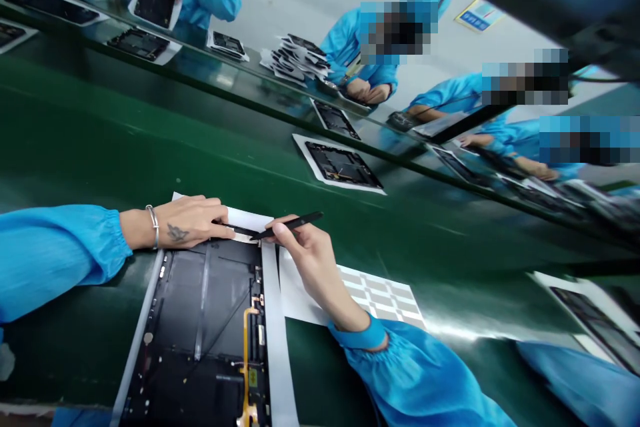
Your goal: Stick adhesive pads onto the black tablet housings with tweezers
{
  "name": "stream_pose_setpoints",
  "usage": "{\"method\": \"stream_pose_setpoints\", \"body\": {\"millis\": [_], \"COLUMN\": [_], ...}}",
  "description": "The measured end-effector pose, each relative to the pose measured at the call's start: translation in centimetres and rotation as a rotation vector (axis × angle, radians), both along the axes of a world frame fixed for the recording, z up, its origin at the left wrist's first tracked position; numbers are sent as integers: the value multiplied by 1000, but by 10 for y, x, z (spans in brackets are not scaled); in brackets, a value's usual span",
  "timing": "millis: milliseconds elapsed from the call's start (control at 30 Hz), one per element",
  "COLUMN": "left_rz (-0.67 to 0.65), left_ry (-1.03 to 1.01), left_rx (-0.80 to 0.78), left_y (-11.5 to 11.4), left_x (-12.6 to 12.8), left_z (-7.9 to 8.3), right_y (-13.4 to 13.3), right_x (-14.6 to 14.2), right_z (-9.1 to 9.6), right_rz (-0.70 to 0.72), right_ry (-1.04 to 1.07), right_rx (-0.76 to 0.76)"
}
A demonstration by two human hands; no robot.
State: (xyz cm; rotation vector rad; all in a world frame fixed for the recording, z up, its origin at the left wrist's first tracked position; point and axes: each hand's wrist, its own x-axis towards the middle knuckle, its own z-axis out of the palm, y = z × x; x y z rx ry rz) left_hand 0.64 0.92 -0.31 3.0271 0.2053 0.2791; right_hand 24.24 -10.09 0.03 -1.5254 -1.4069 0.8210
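Observation:
A black tablet housing (227,293) with an orange flex cable lies on white paper in front of me, its inside facing up. My left hand (193,221) rests across its far edge with fingers apart. Its fingertips touch that edge beside a narrow white strip (243,238); the thumb is hidden. In my right hand (311,253) is a slim black pointed tool (295,221), pinched between thumb and fingers. The tool's tip meets the far right corner of the housing, at the end of the strip. Under my right wrist lies a sheet of grey labels (383,293).
Another tablet housing (345,165) lies on paper further along the green bench (165,140). A raised glass shelf (200,57) runs behind, carrying more housings and a stack (295,59). Co-workers in blue sit opposite. A blue sleeve (575,373) reaches in at right.

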Motion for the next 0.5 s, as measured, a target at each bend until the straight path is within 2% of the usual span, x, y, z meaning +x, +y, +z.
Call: {"method": "stream_pose_setpoints", "body": {"millis": [167,333,400,500], "left_rz": [-4,10,33,92], "left_ry": [46,134,181,234], "left_rx": [49,158,195,251], "left_y": [-1,-5,-11,-22], "left_x": [-2,8,17,31], "left_z": [6,16,20,24], "right_y": [2,9,10,7], "right_x": [1,5,6,5], "right_z": [-3,-6,-4,6], "right_rz": [4,-87,-104,-60], "right_ry": [-5,125,122,47], "right_rx": [8,23,59,192]}}
